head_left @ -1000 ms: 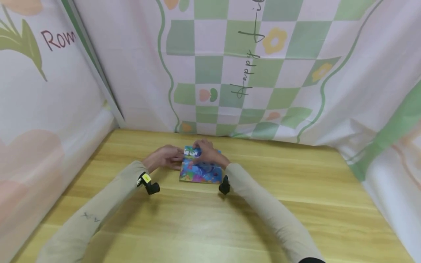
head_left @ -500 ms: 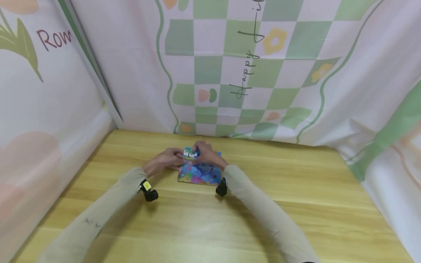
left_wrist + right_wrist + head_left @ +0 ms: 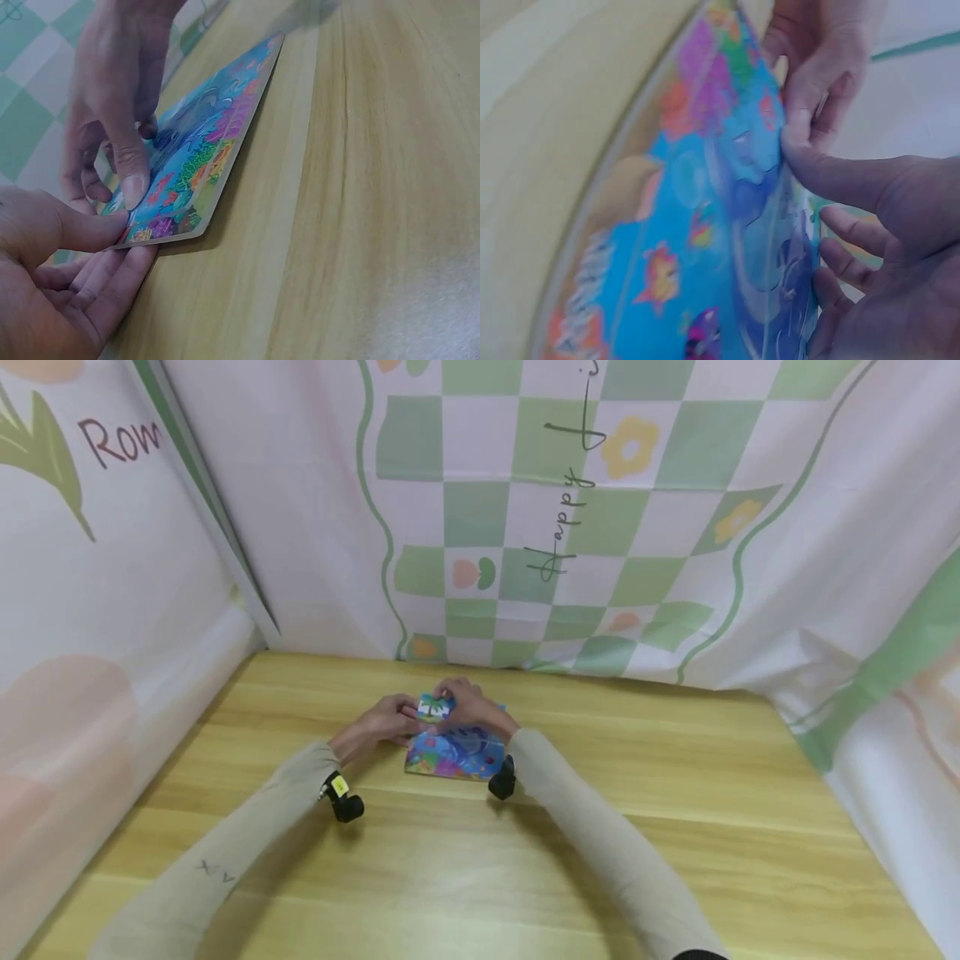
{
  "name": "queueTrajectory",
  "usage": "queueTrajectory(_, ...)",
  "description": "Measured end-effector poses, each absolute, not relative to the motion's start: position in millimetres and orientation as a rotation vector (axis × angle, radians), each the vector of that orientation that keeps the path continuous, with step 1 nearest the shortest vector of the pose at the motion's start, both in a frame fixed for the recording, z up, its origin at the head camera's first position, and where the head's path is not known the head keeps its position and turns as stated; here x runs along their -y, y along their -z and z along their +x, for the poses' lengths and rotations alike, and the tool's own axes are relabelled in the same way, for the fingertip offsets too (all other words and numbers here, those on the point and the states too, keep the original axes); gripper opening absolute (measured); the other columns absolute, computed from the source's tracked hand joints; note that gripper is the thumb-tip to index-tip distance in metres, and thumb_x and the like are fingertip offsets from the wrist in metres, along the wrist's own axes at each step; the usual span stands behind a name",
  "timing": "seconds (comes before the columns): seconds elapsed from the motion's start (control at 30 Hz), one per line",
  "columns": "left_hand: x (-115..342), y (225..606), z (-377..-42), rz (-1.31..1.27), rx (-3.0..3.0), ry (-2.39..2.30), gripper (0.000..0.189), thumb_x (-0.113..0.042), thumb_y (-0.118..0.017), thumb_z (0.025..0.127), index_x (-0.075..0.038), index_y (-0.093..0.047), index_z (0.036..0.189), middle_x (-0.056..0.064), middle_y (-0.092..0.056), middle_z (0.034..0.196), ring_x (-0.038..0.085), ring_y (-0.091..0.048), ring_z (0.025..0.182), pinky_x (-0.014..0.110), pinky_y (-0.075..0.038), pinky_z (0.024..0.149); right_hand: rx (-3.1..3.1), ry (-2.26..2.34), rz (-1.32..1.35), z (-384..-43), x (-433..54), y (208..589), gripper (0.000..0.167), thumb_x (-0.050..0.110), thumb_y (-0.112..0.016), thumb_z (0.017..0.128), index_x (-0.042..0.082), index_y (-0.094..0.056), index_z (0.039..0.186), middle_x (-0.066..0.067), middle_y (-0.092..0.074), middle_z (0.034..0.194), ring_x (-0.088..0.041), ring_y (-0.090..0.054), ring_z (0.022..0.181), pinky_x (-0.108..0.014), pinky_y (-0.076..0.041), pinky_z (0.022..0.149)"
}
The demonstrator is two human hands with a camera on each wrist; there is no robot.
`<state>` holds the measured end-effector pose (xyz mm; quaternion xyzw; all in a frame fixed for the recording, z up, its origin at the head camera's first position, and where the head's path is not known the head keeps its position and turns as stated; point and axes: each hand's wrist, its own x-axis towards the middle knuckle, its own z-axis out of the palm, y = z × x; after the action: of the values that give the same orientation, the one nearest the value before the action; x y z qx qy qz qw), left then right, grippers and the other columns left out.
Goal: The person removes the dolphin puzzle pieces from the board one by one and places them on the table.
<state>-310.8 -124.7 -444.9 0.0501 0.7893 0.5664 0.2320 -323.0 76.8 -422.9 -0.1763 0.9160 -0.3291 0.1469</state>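
A jigsaw puzzle board [image 3: 457, 758] with a bright undersea picture lies near the back of the table. My left hand [image 3: 384, 720] pinches its left edge, thumb on the picture and fingers underneath, as the left wrist view shows. At the board's far left corner, my right hand [image 3: 471, 708] spans a palm-tree puzzle piece [image 3: 435, 707], thumb on the near side and fingers on the far side. In the right wrist view, the right thumb [image 3: 847, 176] touches the picture close to the left hand. Whether the piece is raised is hidden by the fingers.
The wooden table [image 3: 420, 868] reaches forward to a green-and-white checked curtain [image 3: 540, 577] just behind the board. Another printed curtain [image 3: 127, 577] closes off the left side. Small black cameras [image 3: 347, 807] sit on both wrists.
My left fingers have come in closer to the board's left edge. The palm-tree piece has shifted slightly under my right hand, which has edged a little left.
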Motion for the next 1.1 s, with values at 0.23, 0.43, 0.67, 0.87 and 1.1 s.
queueTrajectory(0.23,120,444,-310,0.086,-2.164,-1.577,0.046,0.003,-0.067,0.097,0.01,-0.046,0.137,0.011,-0.052,0.114,0.015,-0.058,0.084,0.021,-0.064,0.068,-2.476,1.222,-0.483,-325,-81,421,0.04,0.003,-0.078,0.092,0.001,-0.054,0.123,-0.023,-0.055,0.136,-0.039,-0.054,0.126,-0.049,-0.05,0.112)
queueTrajectory(0.43,120,444,-307,0.062,-2.159,-1.59,0.049,0.002,-0.067,0.097,0.01,-0.045,0.14,0.014,-0.051,0.119,0.016,-0.059,0.085,0.021,-0.064,0.068,-2.469,1.351,-0.509,-318,-82,427,0.034,-0.003,-0.069,0.095,-0.002,-0.057,0.126,-0.024,-0.058,0.132,-0.036,-0.06,0.116,-0.041,-0.058,0.097)
queueTrajectory(0.67,121,448,-307,0.066,-2.153,-1.602,0.05,0.003,-0.066,0.097,0.01,-0.045,0.141,0.016,-0.054,0.121,0.017,-0.061,0.086,0.022,-0.064,0.071,-2.522,1.499,-0.453,-311,-79,436,0.029,0.0,-0.07,0.097,-0.001,-0.065,0.125,-0.019,-0.063,0.131,-0.035,-0.059,0.118,-0.041,-0.058,0.093)
queueTrajectory(0.87,120,448,-307,0.058,-2.146,-1.608,0.051,0.002,-0.067,0.098,0.009,-0.044,0.143,0.017,-0.054,0.125,0.017,-0.062,0.091,0.022,-0.064,0.072,-2.467,1.664,-0.354,-312,-80,438,0.026,-0.001,-0.068,0.097,-0.004,-0.069,0.123,-0.02,-0.069,0.118,-0.029,-0.067,0.104,-0.034,-0.064,0.083)
queueTrajectory(1.1,121,447,-306,0.051,-2.143,-1.62,0.049,0.003,-0.067,0.097,0.009,-0.046,0.141,0.017,-0.054,0.123,0.017,-0.062,0.09,0.021,-0.064,0.072,-2.104,1.987,-0.161,-316,-81,437,0.029,-0.008,-0.063,0.098,-0.011,-0.062,0.126,-0.016,-0.07,0.095,-0.02,-0.07,0.078,-0.034,-0.069,0.072)
